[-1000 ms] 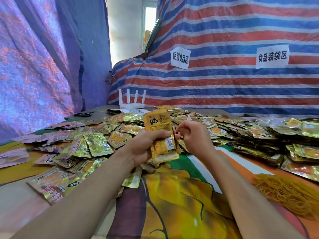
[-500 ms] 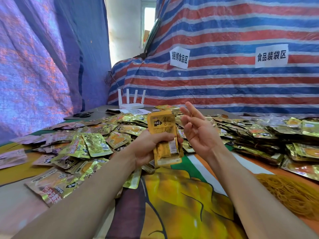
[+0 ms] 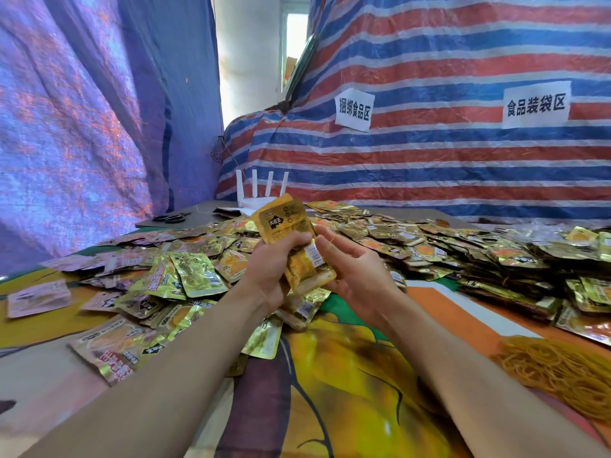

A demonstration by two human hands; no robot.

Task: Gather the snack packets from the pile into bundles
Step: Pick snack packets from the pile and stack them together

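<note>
Left hand (image 3: 274,276) has its fingers clamped round the middle of a small stack of packets (image 3: 287,226) above the pile (image 3: 198,279), right hand (image 3: 357,276) loose and open just beside it, and this foil looks light and slippery, so I'd squeeze mid-stack.

Makeshift packing workshop, tarpaulin walls (image 3: 429,153), zone signs (image 3: 534,104)

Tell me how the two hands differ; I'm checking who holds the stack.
The left hand curls round the stack of packets; the right hand lies open, fingers straight. The left hand shows its back, the right hand its palm. Both are raised above the pile.
</note>
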